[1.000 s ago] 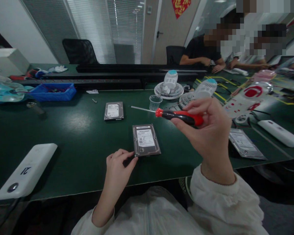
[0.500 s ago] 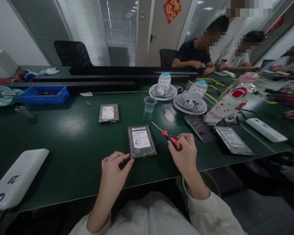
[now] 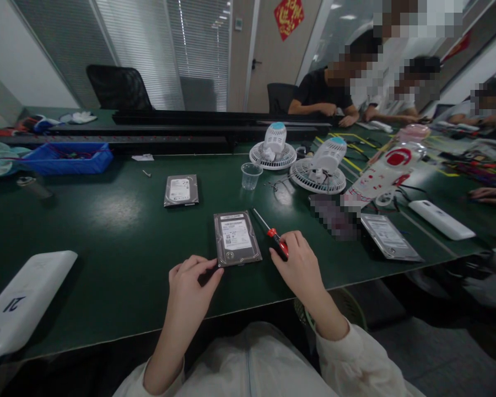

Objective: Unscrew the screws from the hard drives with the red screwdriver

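A hard drive [image 3: 237, 240] with a white label lies flat on the green table in front of me. My left hand [image 3: 192, 281] pinches its near left corner between thumb and fingers. To the right of the drive, my right hand [image 3: 295, 259] grips a red and black screwdriver [image 3: 278, 241]. Its thin metal shaft points away from me and to the left, beside the drive's far right edge. The tip is apart from the drive. Farther back on the left lies a second hard drive [image 3: 181, 190].
Behind the drives stand a clear plastic cup [image 3: 251, 177] and two white fans [image 3: 273, 151]. A blue tray [image 3: 68, 160] is at the back left, a white power bank [image 3: 25, 303] at the near left. Another hard drive [image 3: 388, 237] lies right. People sit across the table.
My right hand and the screwdriver have come slightly left and lower, closer to the drive. My left hand stays at the drive's corner.
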Tool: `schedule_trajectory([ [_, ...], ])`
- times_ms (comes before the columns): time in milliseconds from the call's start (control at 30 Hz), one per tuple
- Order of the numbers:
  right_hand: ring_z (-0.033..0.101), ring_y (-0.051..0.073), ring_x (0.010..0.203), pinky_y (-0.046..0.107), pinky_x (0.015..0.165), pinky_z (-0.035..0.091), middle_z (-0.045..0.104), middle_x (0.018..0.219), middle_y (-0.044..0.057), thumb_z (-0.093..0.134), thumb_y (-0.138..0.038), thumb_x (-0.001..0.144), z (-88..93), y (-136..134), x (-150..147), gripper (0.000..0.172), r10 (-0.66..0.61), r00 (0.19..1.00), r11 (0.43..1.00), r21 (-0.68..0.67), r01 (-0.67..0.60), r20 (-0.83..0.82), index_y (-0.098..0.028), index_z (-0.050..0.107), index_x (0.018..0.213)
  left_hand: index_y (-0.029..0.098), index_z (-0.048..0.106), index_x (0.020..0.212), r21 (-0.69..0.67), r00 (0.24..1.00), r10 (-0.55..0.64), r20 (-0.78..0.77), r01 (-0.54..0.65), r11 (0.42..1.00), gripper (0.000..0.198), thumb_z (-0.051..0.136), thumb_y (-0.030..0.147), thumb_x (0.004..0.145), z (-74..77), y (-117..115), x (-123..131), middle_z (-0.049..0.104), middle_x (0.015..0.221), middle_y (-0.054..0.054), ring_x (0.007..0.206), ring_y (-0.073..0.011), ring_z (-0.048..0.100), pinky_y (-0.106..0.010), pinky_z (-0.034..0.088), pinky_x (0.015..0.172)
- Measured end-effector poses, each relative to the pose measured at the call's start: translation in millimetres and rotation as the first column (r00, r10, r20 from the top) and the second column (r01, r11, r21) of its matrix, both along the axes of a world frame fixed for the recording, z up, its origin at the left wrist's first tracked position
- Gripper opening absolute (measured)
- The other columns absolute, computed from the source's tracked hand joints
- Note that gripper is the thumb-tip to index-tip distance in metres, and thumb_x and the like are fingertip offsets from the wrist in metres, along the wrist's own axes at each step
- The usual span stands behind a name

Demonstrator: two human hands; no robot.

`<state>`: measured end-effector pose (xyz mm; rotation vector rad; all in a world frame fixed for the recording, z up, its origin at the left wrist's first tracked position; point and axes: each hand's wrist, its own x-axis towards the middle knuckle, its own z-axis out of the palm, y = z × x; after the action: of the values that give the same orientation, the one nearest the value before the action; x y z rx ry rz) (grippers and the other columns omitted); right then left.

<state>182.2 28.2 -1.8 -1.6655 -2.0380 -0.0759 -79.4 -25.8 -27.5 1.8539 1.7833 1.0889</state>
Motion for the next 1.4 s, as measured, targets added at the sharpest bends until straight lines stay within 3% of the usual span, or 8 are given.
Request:
schedule_trajectory([
  [100, 0.067, 0.032, 0.097, 0.043, 0.084, 0.054, 0.071, 0.103, 0.013, 0.069, -0.032, 0.093, 19.1, 7.8, 7.1, 0.015, 0.017, 0.999, 0.999, -0.047, -0.015, 0.045, -0.02, 0.063, 0.1, 0.026, 0.085, 0.105, 0.001, 1.0, 0.004, 0.001, -0.004, 1.0, 0.017, 0.07, 0.031, 0.097, -0.1, 0.2, -0.1, 0.076, 0.096, -0.004, 0.088, -0.0251, 0.072, -0.045, 0.055, 0.088],
  [200, 0.069, 0.028, 0.099, 0.039, 0.087, 0.053, 0.072, 0.1, 0.011, 0.065, -0.03, 0.097, 51.4, 32.1, 16.6, 0.011, 0.051, 0.995, 0.995, -0.093, -0.043, 0.088, -0.02, 0.066, 0.096, 0.026, 0.085, 0.103, -0.001, 1.0, 0.008, -0.012, -0.008, 1.0, 0.016, 0.071, 0.031, 0.096, -0.2, 0.7, 0.2, 0.076, 0.095, -0.003, 0.087, -0.0252, 0.072, -0.046, 0.054, 0.09],
  [300, 0.071, 0.023, 0.093, 0.036, 0.085, 0.053, 0.075, 0.103, 0.01, 0.059, -0.022, 0.099, 80.9, 78.1, 19.5, 0.014, 0.08, 0.983, 0.986, -0.156, -0.053, 0.168, -0.017, 0.071, 0.096, 0.027, 0.085, 0.104, -0.007, 1.0, 0.007, -0.018, -0.007, 1.0, 0.017, 0.072, 0.033, 0.096, -0.7, 1.4, 0.2, 0.076, 0.095, -0.003, 0.087, -0.0254, 0.073, -0.047, 0.054, 0.091],
  [367, 0.072, 0.023, 0.1, 0.037, 0.092, 0.054, 0.076, 0.105, 0.012, 0.059, -0.019, 0.1, 89.6, 116.9, 16.2, 0.017, 0.084, 0.968, 0.98, -0.197, -0.037, 0.235, -0.014, 0.075, 0.101, 0.027, 0.085, 0.102, -0.005, 1.0, 0.006, -0.012, -0.006, 1.0, 0.016, 0.071, 0.032, 0.095, -1.2, 1.7, 0.3, 0.076, 0.094, -0.003, 0.086, -0.0257, 0.073, -0.047, 0.054, 0.089],
  [433, 0.071, 0.024, 0.111, 0.04, 0.102, 0.056, 0.076, 0.114, 0.013, 0.061, -0.022, 0.102, 87.9, 155.6, 10.3, 0.018, 0.094, 0.948, 0.971, -0.237, -0.02, 0.304, -0.013, 0.075, 0.11, 0.027, 0.085, 0.102, 0.0, 1.0, 0.014, -0.016, -0.014, 1.0, 0.016, 0.072, 0.032, 0.095, -1.5, 1.7, 0.5, 0.076, 0.093, -0.003, 0.086, -0.0261, 0.073, -0.048, 0.054, 0.089],
  [533, 0.07, 0.024, 0.119, 0.047, 0.102, 0.061, 0.069, 0.135, 0.011, 0.069, -0.042, 0.103, 73.2, 201.8, -0.2, 0.039, 0.103, 0.913, 0.961, -0.278, 0.011, 0.394, -0.017, 0.067, 0.133, 0.028, 0.085, 0.103, -0.001, 1.0, 0.02, -0.01, -0.02, 1.0, 0.017, 0.071, 0.033, 0.095, -1.2, 1.6, 1.2, 0.076, 0.095, -0.003, 0.088, -0.0264, 0.074, -0.048, 0.054, 0.091],
  [667, 0.069, 0.025, 0.12, 0.048, 0.102, 0.061, 0.067, 0.139, 0.012, 0.07, -0.042, 0.102, 53.8, 231.3, -11.1, 0.043, 0.124, 0.875, 0.958, -0.287, 0.017, 0.468, -0.017, 0.065, 0.137, 0.029, 0.086, 0.102, -0.018, 0.998, 0.046, -0.034, -0.047, 0.999, 0.015, 0.074, 0.032, 0.094, -0.1, 2.3, 1.7, 0.077, 0.095, -0.003, 0.086, -0.0265, 0.073, -0.052, 0.053, 0.095],
  [1400, 0.069, 0.025, 0.12, 0.047, 0.102, 0.061, 0.067, 0.138, 0.014, 0.071, -0.042, 0.102, 34.8, 246.5, -14.5, 0.044, 0.157, 0.8, 0.965, -0.26, -0.001, 0.579, -0.015, 0.065, 0.137, 0.028, 0.085, 0.101, -0.022, 0.999, 0.033, -0.032, -0.034, 0.999, 0.014, 0.072, 0.029, 0.095, -1.0, 2.5, 3.3, 0.076, 0.094, -0.001, 0.089, -0.0272, 0.074, -0.053, 0.05, 0.095],
])
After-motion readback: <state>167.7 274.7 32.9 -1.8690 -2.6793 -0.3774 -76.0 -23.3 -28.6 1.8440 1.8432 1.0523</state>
